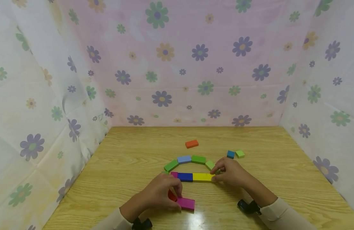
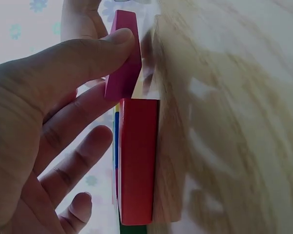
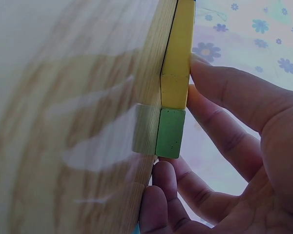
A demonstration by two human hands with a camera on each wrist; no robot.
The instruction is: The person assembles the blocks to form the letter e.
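My left hand (image 1: 161, 192) pinches a magenta block (image 1: 187, 204) between thumb and fingers, low over the table. A red block (image 2: 138, 161) lies beside it, partly covered by that hand in the head view. My right hand (image 1: 231, 172) pinches the right end of a yellow block (image 1: 203, 177), thumb on the near side. In the right wrist view a green block (image 3: 171, 132) adjoins the yellow one. Left of the yellow block, a dark blue block (image 1: 185, 177) and another magenta block (image 1: 174, 174) continue the straight row.
Behind the row, an arc holds green blocks (image 1: 198, 159), a light blue block (image 1: 184, 159) and a lime block (image 1: 210, 165). Farther back lie an orange-red block (image 1: 192, 144), a small blue block (image 1: 230, 154) and a lime block. Flowered cloth (image 1: 182, 64) surrounds the wooden table (image 1: 122, 153).
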